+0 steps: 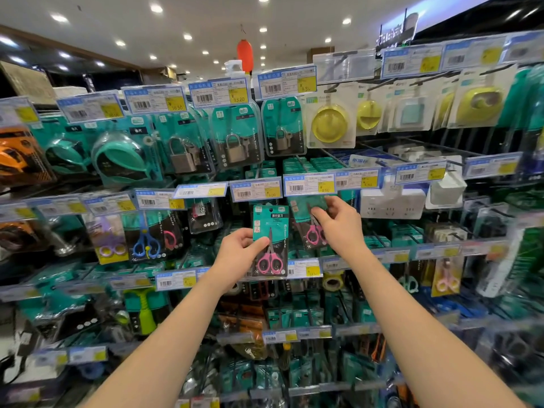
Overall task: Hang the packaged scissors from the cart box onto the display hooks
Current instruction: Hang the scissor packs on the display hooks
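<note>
Shop ceiling (123, 22) with downlights (156, 8)

Bright, even light from ceiling downlights (156, 8). Glare on plastic label sleeves (343, 67). Centre sharp; edges blurred and bowed.

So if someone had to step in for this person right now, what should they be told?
Left hand grips one pack of pink scissors, upright and not yet hung.
Right hand pinches a second pink pack just under the price tag; whether it sits on its hook is hidden.
Still to do: hang the held pack, then any others. The cart box is out of view.
</note>
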A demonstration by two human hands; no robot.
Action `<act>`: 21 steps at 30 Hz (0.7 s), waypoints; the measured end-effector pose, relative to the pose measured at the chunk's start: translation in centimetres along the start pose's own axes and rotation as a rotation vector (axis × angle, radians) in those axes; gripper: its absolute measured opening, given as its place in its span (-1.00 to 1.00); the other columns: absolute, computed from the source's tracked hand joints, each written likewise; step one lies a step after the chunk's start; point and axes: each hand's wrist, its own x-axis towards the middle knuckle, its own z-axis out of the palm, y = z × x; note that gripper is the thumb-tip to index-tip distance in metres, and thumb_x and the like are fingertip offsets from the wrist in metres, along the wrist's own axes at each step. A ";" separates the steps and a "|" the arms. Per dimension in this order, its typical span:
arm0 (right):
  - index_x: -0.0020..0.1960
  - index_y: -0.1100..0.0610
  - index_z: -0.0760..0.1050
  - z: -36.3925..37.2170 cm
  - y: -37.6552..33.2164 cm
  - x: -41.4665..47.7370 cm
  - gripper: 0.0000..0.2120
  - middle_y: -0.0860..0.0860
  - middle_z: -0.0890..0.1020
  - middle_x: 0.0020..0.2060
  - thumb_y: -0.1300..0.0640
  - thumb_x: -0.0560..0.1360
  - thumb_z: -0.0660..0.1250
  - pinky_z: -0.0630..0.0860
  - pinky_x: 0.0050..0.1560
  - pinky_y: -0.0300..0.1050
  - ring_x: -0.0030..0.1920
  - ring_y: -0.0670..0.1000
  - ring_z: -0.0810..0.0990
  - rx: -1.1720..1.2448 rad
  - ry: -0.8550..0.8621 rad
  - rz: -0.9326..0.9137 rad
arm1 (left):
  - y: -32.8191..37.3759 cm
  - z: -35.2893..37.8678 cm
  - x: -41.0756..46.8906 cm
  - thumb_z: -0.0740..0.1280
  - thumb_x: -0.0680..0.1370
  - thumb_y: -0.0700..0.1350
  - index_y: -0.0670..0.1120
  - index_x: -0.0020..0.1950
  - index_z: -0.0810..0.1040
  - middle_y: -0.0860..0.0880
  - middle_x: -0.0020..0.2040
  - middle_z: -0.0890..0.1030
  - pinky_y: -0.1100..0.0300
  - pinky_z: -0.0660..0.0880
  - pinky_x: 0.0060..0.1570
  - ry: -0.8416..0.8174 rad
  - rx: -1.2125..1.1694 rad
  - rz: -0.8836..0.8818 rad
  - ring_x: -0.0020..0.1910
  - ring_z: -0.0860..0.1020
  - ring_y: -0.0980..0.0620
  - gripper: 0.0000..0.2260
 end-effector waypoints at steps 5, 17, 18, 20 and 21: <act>0.31 0.07 0.52 0.3 0.7 0.9 -0.70 -0.06 0.65 0.18 0.12 0.60 0.39 0.60 0.22 -0.02 0.03 -0.15 0.66 0.193 -0.035 0.064 | 0.0 -0.2 0.1 0.43 0.63 -0.03 0.03 0.16 0.63 0.06 -0.01 0.76 0.23 0.58 -0.03 0.005 -0.013 0.008 -0.07 0.72 0.18 -0.87; 0.22 0.13 0.31 1.3 1.6 0.5 -0.69 -0.01 0.40 -0.26 0.08 0.60 0.37 0.40 -0.18 -0.06 -0.32 -0.01 0.40 0.114 0.092 -0.026 | 0.0 -0.1 0.8 0.45 0.61 0.01 0.07 0.15 0.64 0.09 0.01 0.77 -0.07 0.61 0.24 -0.037 -0.043 0.005 0.03 0.73 0.09 -0.87; 0.19 0.12 0.32 1.4 1.4 0.2 -0.73 -0.02 0.44 -0.22 0.09 0.61 0.36 0.41 -0.18 -0.05 -0.32 -0.02 0.42 0.112 0.089 -0.047 | -0.1 0.0 0.8 0.45 0.61 0.01 0.07 0.15 0.64 0.08 0.01 0.77 -0.09 0.61 0.23 -0.031 -0.047 0.001 0.03 0.74 0.08 -0.87; 0.06 0.06 0.38 1.5 1.4 0.1 -0.87 -0.05 0.47 -0.22 0.10 0.63 0.34 0.41 -0.19 -0.08 -0.31 -0.09 0.43 0.082 0.083 -0.096 | -0.2 0.1 1.0 0.44 0.62 0.00 0.06 0.14 0.64 0.08 -0.01 0.77 -0.09 0.62 0.22 -0.020 -0.050 -0.004 0.01 0.74 0.07 -0.88; 0.00 0.01 0.42 1.6 1.6 0.2 -0.92 -0.07 0.49 -0.21 0.12 0.63 0.33 0.43 -0.17 -0.11 -0.29 -0.14 0.46 0.070 0.084 -0.119 | -0.2 0.2 1.0 0.44 0.62 -0.01 0.06 0.14 0.64 0.08 -0.01 0.77 -0.08 0.62 0.22 -0.017 -0.054 -0.007 0.00 0.74 0.08 -0.89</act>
